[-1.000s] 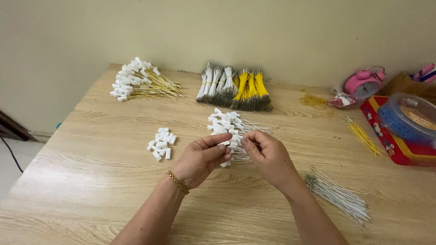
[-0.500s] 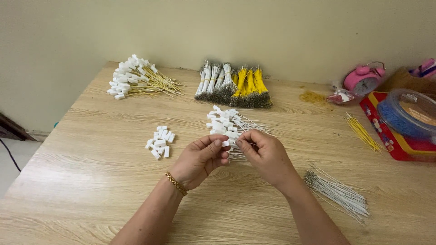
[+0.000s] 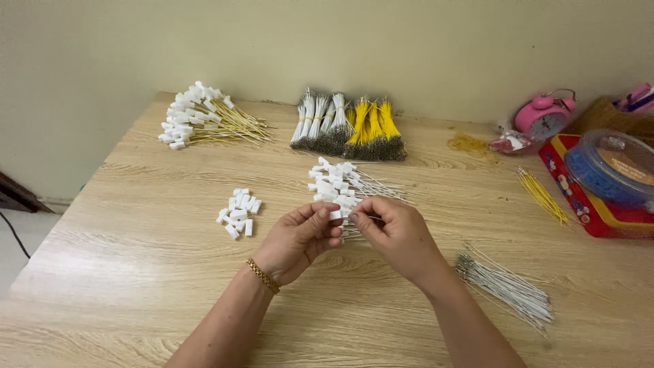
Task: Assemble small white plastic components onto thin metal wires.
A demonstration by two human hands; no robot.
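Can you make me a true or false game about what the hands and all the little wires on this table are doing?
1. Both hands, the left hand and the right hand, meet at a small white plastic connector. True.
2. The loose pile of small white plastic connectors lies to the right of the right hand. False: it lies left of the left hand.
3. The tied bundles of yellow wires stand near the wall. True.
4. The round pink alarm clock sits in the middle of the wooden table. False: it sits at the far right.
5. The left wrist wears a gold chain bracelet. True.
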